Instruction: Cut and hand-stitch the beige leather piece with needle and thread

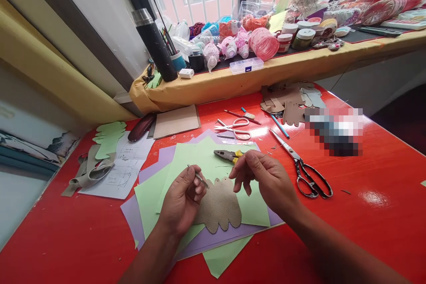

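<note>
My left hand point(183, 202) is closed round a thin metal rod point(199, 176), which slants between thumb and fingers. Just beneath lies a taupe leather piece point(221, 208) with scalloped ends and small holes along its upper edge. To the right of it, my right hand point(262, 177) hovers with thumb and fingers bent together. What they pinch, if anything, is hidden. A fine line like a thread point(282, 143) runs from near that hand towards the upper right. Pliers point(226, 155) with yellow handles lie behind the hands, partly covered by the right one.
Green paper point(186, 155) and purple sheets point(131, 219) overlap on the red table point(376, 239). Black-handled scissors point(301, 168), white-handled scissors point(238, 128), leather scraps point(282, 97) and a glasses case point(142, 127) lie around. A crowded windowsill holds a black flask point(156, 49).
</note>
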Action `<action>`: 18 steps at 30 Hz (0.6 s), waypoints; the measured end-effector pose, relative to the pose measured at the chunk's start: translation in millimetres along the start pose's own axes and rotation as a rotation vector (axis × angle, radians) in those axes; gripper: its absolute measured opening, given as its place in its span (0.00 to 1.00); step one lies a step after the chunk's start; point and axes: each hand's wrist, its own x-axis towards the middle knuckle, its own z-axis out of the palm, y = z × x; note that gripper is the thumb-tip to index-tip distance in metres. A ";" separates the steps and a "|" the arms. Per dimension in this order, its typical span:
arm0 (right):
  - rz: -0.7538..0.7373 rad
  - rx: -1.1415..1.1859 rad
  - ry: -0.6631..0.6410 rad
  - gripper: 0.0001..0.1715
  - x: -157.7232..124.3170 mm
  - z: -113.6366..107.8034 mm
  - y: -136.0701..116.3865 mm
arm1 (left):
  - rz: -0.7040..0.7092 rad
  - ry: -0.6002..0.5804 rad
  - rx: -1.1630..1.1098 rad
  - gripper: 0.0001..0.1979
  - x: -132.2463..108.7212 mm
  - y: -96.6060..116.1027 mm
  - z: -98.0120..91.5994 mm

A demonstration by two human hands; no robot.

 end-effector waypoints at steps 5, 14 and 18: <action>-0.023 -0.051 -0.022 0.29 -1.9 3.0 2.8 | -0.127 0.110 -0.239 0.07 -0.5 7.6 7.6; -0.045 -0.098 -0.053 0.29 -7.2 6.8 4.8 | -0.156 0.128 -0.245 0.15 0.9 5.2 9.1; -0.041 -0.103 -0.056 0.28 -7.3 6.7 6.0 | -0.134 0.108 -0.203 0.12 0.2 1.6 8.0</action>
